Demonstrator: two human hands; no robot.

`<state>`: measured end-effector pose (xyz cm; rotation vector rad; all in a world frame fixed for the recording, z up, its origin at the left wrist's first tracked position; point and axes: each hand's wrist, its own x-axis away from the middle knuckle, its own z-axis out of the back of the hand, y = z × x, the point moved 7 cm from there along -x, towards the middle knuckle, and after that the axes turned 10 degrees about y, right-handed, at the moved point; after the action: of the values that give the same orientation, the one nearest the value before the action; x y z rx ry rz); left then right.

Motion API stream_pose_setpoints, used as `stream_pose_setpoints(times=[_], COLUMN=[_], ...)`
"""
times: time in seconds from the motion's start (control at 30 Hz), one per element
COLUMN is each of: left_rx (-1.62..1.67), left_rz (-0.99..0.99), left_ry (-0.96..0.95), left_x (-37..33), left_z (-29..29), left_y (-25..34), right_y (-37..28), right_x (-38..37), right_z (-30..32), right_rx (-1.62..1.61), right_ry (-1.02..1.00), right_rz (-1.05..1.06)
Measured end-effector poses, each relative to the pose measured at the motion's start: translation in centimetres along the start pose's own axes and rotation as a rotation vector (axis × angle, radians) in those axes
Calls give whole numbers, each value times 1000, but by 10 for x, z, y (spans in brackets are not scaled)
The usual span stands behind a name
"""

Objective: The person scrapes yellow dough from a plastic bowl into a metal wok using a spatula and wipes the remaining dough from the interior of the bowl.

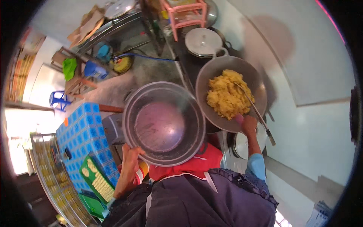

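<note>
My left hand (130, 159) grips the near left rim of a wide, dark grey basin (160, 126), its thumb over the edge. The basin's inside is bare apart from smears and a shine on its bottom. To its right stands a big grey wok (204, 81) heaped with yellow mashed food (228, 94). At the wok's near right rim my right hand (249, 125) is closed on a small pink thing (239, 118) touching the food's edge; its kind is unclear. A long-handled metal ladle or turner (259, 113) leans in the wok, its head buried in the food.
Behind the wok is a lidded pot (204, 41) beside a pink rack (185, 13). Another lidded pot (241, 145) stands below my right wrist. A blue-checked table (87, 125) at left bears a green tray (96, 179) with pale pieces. A gas cylinder (123, 63) sits farther back.
</note>
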<state>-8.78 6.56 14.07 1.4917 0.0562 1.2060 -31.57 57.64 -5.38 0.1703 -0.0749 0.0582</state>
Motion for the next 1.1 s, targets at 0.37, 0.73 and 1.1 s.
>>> stream_pose_setpoints(times=[0.37, 0.73, 1.1], left_rx=[-292, -637, -665], left_rz=[-167, -268, -277], left_ry=[-130, -335, -446], left_x=[-4, -11, -17], left_z=[12, -3, 3], left_y=[74, 134, 127], right_y=[-159, -348, -352], right_x=[23, 23, 49], right_z=[281, 349, 344], right_rx=[-643, -75, -238], right_ry=[400, 906, 850], right_rz=[629, 1432, 1351])
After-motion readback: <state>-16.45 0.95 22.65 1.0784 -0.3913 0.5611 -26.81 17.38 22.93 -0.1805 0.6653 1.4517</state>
